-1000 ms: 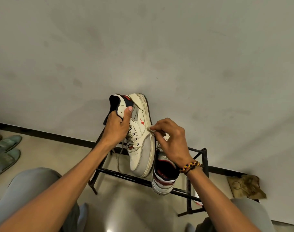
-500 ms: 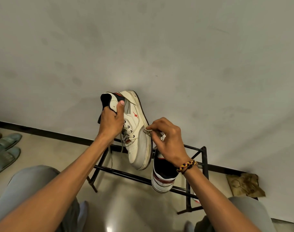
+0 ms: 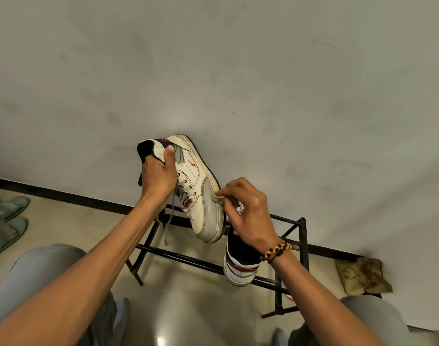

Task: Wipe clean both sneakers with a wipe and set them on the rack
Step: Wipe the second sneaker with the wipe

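My left hand [image 3: 158, 176] grips a white sneaker [image 3: 201, 196] by its heel collar and holds it in the air, toe pointing down and to the right, laces dangling. A small crumpled wipe [image 3: 219, 199] is pinched in my right hand [image 3: 245, 211] and pressed against the sneaker's grey toe edge. The second sneaker [image 3: 239, 267], white with red and dark trim, sits heel towards me on the black metal rack [image 3: 302, 243], partly hidden behind my right wrist.
The rack stands against a pale wall with a dark skirting strip. Green slippers [image 3: 6, 221] lie on the floor at the left. A crumpled brown cloth [image 3: 360, 275] lies right of the rack. My knees fill the lower corners.
The held sneaker has risen slightly and tilted, toe swinging right. My right hand with the wipe has slid down the sneaker's side towards the toe.
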